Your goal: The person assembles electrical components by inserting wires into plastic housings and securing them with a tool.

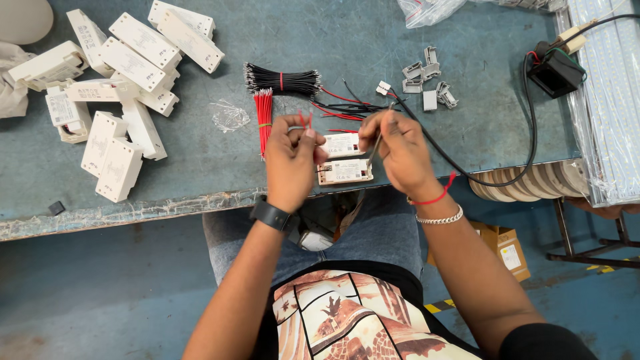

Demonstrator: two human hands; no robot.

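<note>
**Red leads pinched above two small driver modules at the bench edge**

A short red wire (305, 120) was pinched between the thumb and fingers of the left hand (291, 160), its ends standing up above the fingertips. A thin metal tool (375, 145), probably tweezers or a fine screwdriver, was gripped by the closed fingers of the right hand (398, 150) and pointed down toward the nearer of two white driver modules (345, 172). Both modules lay flat, one just behind the other, close to the front edge of the blue workbench (200, 180), between the hands.

A bundle of red wires (265, 117) and a bundle of black wires (283, 81) were laid just behind the left hand, with loose leads (347, 107) beside them. White casings (120, 100) were heaped well to the left, and small grey clips (427, 80) were scattered behind the right hand.

Several risks could be judged. The nearer module could be nudged off the bench, since it sat so near the edge. The wire could be slipped from so light a pinch. The terminal could be missed by the tool tip, as the modules were held down by nothing.
</note>
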